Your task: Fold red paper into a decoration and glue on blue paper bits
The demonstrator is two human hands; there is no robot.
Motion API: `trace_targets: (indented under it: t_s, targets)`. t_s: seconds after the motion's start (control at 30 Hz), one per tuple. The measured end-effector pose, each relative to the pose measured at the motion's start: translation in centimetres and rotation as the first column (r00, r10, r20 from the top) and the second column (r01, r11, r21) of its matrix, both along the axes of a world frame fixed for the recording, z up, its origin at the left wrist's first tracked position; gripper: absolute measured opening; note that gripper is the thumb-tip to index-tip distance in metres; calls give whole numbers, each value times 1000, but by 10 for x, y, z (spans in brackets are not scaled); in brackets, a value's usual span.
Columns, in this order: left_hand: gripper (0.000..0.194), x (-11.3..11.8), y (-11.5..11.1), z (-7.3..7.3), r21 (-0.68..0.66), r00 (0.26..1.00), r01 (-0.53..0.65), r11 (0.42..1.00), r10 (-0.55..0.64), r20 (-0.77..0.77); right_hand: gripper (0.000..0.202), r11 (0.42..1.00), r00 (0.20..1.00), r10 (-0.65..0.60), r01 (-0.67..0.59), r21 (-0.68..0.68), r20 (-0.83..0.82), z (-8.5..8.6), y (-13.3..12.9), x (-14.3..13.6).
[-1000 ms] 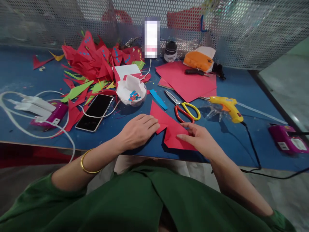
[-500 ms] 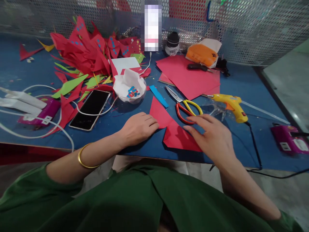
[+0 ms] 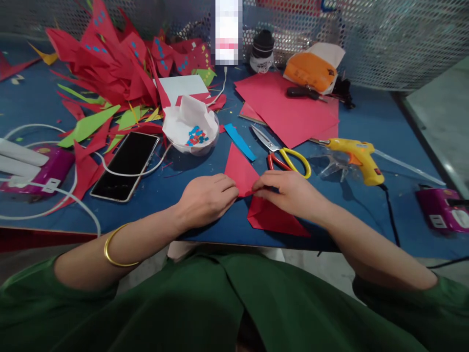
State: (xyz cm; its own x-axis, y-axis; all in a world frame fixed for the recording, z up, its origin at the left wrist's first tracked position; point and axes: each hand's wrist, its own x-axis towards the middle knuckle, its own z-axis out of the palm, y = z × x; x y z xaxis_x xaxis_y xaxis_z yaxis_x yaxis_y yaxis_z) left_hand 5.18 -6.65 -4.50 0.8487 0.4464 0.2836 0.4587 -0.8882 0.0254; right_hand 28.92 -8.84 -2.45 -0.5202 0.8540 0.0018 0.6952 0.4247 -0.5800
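Working red paper (image 3: 239, 168) near front of blue table (image 3: 223, 232)
Pinching its middle with right hand (image 3: 293, 194), curling left hand (image 3: 208, 196) at its edge, not showing whether gripping; probably best keeping edges aligned

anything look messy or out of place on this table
A white cable lies slack across the phone, left of the bowl, where it could snag. Loose red and green paper scraps lie strewn beside the phone, so that side looks untidy. I see nothing clearly damaged.
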Motion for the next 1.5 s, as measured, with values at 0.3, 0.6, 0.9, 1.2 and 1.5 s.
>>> trace_targets:
  t_s: [0.3,0.6,0.9,1.2,1.5]
  targets:
    - [25,-1,-6,-5,-35,987,-90,995,94,128,7,989,994,-72,81,124,-77,-26,-7,-9]
    - [12,-9,1,-2,-314,961,-142,939,207,182,10,980,985,-143,155,123,-100,-30,-8,-12]
    - [4,-19,6,7,-434,919,-265,861,362,156,11,984,987,-155,158,79,-43,-29,-6,-13]
    - [8,-11,10,-5,-462,925,-171,870,304,229,12,979,980,-200,200,43,-8,-28,-7,-17]
    - [6,-10,12,-4,-520,914,-185,834,340,221,9,970,971,-239,240,36,-20,-26,-7,-19]
